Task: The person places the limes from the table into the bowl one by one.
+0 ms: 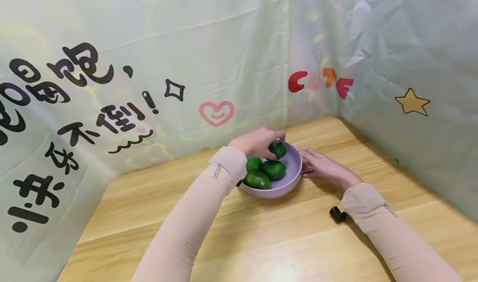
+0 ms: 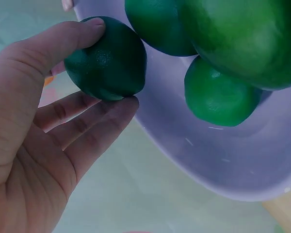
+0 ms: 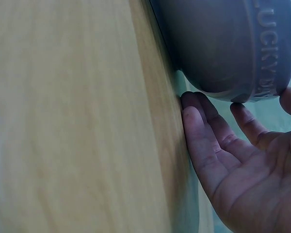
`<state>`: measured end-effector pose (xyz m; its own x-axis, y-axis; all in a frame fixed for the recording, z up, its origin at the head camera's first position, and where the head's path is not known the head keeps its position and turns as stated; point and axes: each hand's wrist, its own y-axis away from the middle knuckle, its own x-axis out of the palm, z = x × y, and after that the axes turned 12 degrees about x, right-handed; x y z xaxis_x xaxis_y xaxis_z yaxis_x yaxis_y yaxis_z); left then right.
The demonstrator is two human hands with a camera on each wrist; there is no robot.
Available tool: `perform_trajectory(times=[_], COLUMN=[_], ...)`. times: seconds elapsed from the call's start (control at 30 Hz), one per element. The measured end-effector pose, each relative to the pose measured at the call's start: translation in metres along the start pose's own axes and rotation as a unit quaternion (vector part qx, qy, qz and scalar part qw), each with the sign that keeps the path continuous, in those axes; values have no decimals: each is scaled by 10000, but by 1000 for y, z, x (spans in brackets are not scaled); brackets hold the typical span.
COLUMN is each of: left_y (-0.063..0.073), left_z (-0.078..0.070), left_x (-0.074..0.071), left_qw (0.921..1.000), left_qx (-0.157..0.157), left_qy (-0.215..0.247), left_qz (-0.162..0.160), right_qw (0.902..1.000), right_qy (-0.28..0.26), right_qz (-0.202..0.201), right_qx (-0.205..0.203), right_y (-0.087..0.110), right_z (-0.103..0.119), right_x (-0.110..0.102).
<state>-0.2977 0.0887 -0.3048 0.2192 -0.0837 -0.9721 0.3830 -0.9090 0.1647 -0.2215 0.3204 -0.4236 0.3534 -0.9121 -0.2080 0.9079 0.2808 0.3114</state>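
Note:
In the head view my left hand (image 1: pixel 257 143) reaches over the far left rim of a lilac bowl (image 1: pixel 293 172). Its thumb and fingers pinch a dark green lime (image 2: pixel 106 58), seen over the bowl's edge in the left wrist view. Three other green fruits lie in the bowl: a large, long one like a mango (image 1: pixel 257 180), a rounded one (image 1: pixel 274 169) and a smaller one (image 1: pixel 254 163). My right hand (image 1: pixel 323 166) touches the bowl's right outer wall with extended fingers; raised letters (image 3: pixel 266 48) show on that wall.
The bowl stands on a wooden table (image 1: pixel 291 240) near its back edge. A small black object (image 1: pixel 337 214) lies by the right sleeve. Printed cloth walls (image 1: pixel 239 58) close in the back and right sides.

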Motion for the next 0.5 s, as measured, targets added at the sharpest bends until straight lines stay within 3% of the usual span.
perform_trajectory(times=[0.33,0.5], left_y=[0,-3], left_z=[3,2], left_x=[6,9], left_qw=[9996,9997], left_qx=[-265,-206], left_qy=[64,-17], left_qz=[38,90], right_qw=[10000,10000], right_qy=[7,-6], right_qz=[34,11], right_qx=[18,11], right_y=[-1,1], right_z=[1,0], right_x=[2,1])
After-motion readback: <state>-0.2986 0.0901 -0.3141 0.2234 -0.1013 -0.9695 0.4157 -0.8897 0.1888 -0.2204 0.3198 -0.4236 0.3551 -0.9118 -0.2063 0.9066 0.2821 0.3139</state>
